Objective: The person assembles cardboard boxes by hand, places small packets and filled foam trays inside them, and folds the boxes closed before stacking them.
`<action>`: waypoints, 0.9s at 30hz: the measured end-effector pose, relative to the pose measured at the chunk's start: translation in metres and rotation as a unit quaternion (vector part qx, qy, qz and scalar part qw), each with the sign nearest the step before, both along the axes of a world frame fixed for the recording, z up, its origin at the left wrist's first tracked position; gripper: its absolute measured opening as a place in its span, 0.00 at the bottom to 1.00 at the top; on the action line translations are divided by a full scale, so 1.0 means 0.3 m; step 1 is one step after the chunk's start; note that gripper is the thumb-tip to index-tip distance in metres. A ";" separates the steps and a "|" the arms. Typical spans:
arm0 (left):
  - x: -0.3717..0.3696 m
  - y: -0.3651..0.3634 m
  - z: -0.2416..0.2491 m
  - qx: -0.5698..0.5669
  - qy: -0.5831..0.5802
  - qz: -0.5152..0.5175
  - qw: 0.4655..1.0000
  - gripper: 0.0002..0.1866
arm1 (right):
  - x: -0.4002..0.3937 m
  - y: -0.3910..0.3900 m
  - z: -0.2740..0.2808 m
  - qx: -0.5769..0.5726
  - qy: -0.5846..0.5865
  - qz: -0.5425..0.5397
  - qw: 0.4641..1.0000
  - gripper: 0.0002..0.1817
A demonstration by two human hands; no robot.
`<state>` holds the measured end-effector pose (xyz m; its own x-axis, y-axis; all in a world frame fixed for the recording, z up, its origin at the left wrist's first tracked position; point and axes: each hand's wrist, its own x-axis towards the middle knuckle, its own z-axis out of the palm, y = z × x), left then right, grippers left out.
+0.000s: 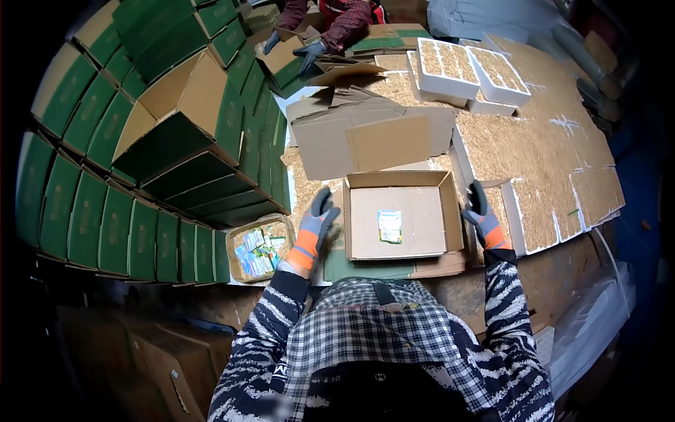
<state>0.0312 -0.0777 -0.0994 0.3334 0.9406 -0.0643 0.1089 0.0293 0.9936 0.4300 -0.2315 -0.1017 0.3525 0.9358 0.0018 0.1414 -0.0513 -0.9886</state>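
Note:
In the head view an open cardboard box [404, 179] stands before me, its inside bare brown board. One small printed packet [389, 226], blue, white and green, lies flat on its floor. My left hand [316, 226], in a grey and orange glove, is held just left of the box, fingers apart and holding nothing. On the other side, my right hand [485, 216] in a matching glove is open too, with a small gap to the box wall. Left of my left hand is a shallow box [290, 226] of colourful packets [257, 254].
Green cartons [144, 235] are stacked at the left, an open one [183, 98] on top. Folded cardboard [316, 144] lies behind my box. White foam trays [450, 88] with tan granular fill stand at the back right. Across the table, a co-worker's gloved hands [309, 55] touch a carton.

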 end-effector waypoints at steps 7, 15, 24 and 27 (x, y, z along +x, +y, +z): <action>0.162 -0.102 -0.141 -0.050 0.257 -0.019 0.965 0.40 | -0.191 0.052 -0.174 -0.179 -0.103 0.071 0.976 0.45; 0.067 -0.018 -0.009 -0.171 -0.198 0.018 0.965 0.34 | -0.357 0.137 0.189 0.048 0.148 0.030 0.987 0.43; -0.553 0.150 0.868 0.499 0.018 0.431 0.751 0.34 | -0.478 0.591 0.719 0.375 -0.145 -0.031 0.915 0.20; -0.853 0.352 0.781 0.465 -0.024 0.445 0.765 0.35 | -0.695 0.755 0.942 0.333 0.231 0.064 0.912 0.33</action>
<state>-0.2247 0.0280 0.1348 -0.4853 0.4272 0.7629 0.4198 -0.6515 0.6319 0.2215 -0.0051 0.1809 0.3473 0.8152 0.4634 -0.3346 0.5694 -0.7509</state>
